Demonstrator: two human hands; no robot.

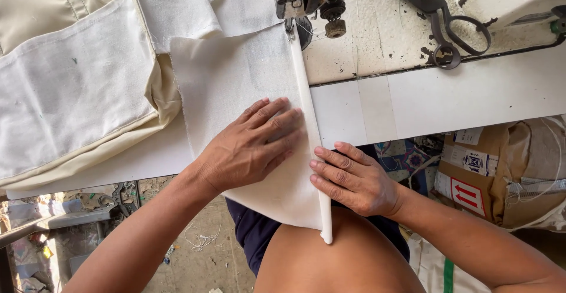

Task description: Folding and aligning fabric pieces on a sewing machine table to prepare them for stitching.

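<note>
White cloth panel (236,86) lies flat on the white surface (448,98), its folded right edge (306,116) running from the sewing machine's presser foot (290,29) down over the surface edge onto the person's lap. Left hand (250,145) pressed flat on the panel, fingers spread and extended, grip open, nothing clasped, fingertips just beside the fold. Right hand (354,178) at the fold below the surface edge, fingers straight and together, touching the folded strip from the right; grip not closed around it, just pressing. Around: heap of cream fabric (71,86) fills the left of the surface, touching the panel's left edge; more white cloth (177,4) behind it near the machine. Black scissors (448,30) lie on the chipped machine bed (377,39), right of the needle, well apart from both hands. Small round knob (335,29) just right of the presser foot. Nothing between hands and needle but the cloth itself. Cardboard box (477,169) under the surface at right, wrapped in brown paper with labels; contents not visible. Thread scraps (200,240) on the dirt floor below left
</note>
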